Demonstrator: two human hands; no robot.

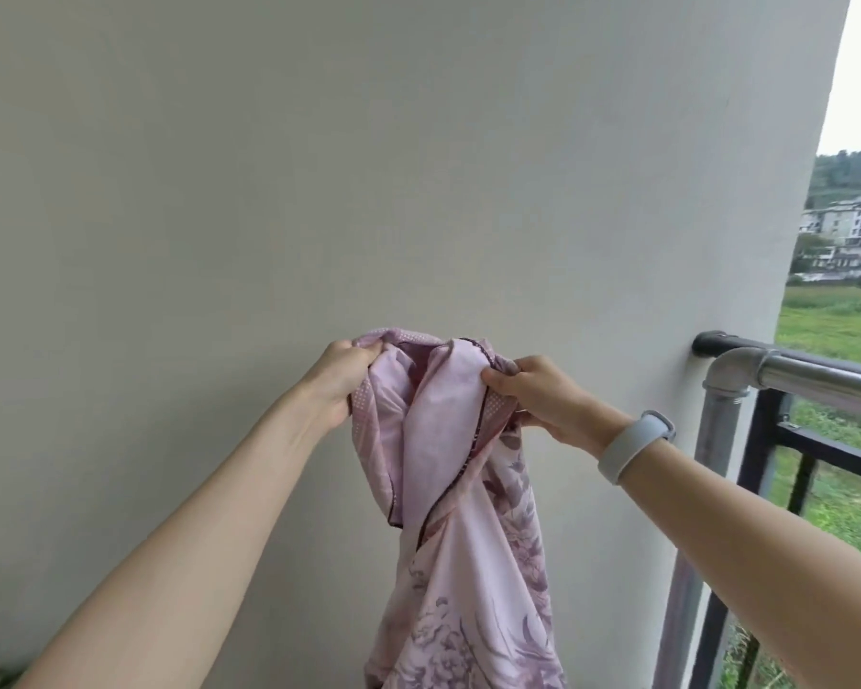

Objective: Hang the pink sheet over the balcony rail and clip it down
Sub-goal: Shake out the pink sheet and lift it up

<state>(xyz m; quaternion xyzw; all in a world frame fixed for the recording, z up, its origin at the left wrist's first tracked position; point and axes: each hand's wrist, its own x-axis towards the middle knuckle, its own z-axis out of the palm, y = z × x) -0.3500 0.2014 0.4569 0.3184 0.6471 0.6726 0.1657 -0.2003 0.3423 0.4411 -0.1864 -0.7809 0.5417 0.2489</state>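
Head view looks along two bare outstretched forearms. At left, the left hand [341, 377] curls its fingers round a bunched fold of the pink sheet [461, 514], knuckles up, wrist bent slightly inward. Opposite it, the right hand [543, 397] pinches the sheet's dark-piped edge between thumb and curled fingers — a pale wristband [635, 445] sits on that wrist. Both hands hold the cloth raised in front of the white wall [369, 166], close together, and the flower-printed length hangs down between the arms. Off to the right stands the balcony rail [816, 377] — metal pipe over dark bars — apart from the sheet, with green field [838, 320] beyond.
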